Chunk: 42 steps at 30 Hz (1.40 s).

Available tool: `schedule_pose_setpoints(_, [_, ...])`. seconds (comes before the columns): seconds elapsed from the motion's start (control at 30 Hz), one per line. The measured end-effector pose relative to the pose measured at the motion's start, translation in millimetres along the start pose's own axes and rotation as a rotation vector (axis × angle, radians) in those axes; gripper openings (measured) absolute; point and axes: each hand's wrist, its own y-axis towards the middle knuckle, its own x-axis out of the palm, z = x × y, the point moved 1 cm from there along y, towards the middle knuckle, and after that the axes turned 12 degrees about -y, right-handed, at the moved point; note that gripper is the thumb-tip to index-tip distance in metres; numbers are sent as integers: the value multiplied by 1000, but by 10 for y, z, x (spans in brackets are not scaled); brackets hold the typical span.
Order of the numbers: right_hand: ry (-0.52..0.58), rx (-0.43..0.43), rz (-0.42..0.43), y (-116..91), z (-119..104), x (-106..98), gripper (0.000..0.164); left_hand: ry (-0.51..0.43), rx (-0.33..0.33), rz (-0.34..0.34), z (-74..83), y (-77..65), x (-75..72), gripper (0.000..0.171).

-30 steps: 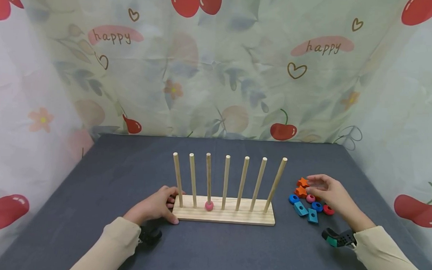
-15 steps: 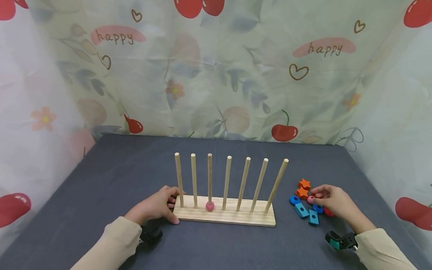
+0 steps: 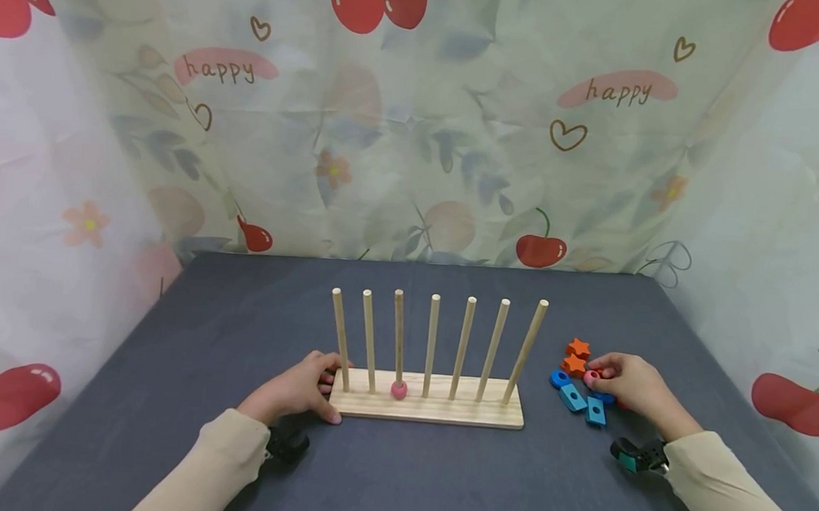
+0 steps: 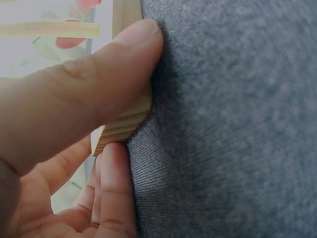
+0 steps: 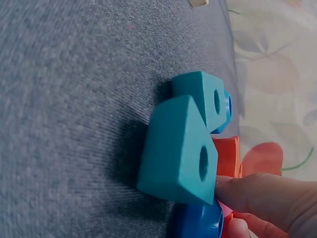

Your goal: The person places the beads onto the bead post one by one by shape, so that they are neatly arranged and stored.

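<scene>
In the head view, the pink bead [image 3: 591, 378] is held at the fingertips of the right hand [image 3: 636, 387], thumb and forefinger drawn almost together on it. Just beyond and left of that pinch lie two orange stars [image 3: 574, 364]; on its left is a blue ring [image 3: 560, 380], and on its near side are two teal blocks [image 3: 573, 397]. The wooden base [image 3: 443, 413], with its seven pegs [image 3: 430, 341], stands well to the left, and its end is gripped by the left hand [image 3: 294, 388]. A second bead [image 3: 398, 391] is seated at the foot of the third peg from that grip.

In the left wrist view, the thumb is laid along the base's front edge, with fingers set against its end; this hold seems enough for steadying.

In the right wrist view, only a pink sliver is shown below the thumb tip, with a teal block close alongside; whether they touch cannot be told. The bead would best be lifted straight up, its hole left uncovered, so that neighbours are not dragged.
</scene>
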Motion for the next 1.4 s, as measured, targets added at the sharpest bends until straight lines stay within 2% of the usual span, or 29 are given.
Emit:
schedule_pose_setpoints(0.57, [-4, 18, 37, -13, -49, 4, 28, 15, 3, 8, -14, 14, 2, 76])
schedule_pose_setpoints(0.83, [36, 35, 93, -73, -208, -150, 37, 2, 10, 5, -35, 21, 0, 76])
schedule_pose_setpoints(1.1, [130, 14, 208, -260, -554, -460, 56, -5, 10, -3, -30, 22, -6, 76])
schedule_pose_setpoints(1.4, [328, -90, 423, -484, -995, -712, 50, 5, -1, 5, -10, -3, 4, 76])
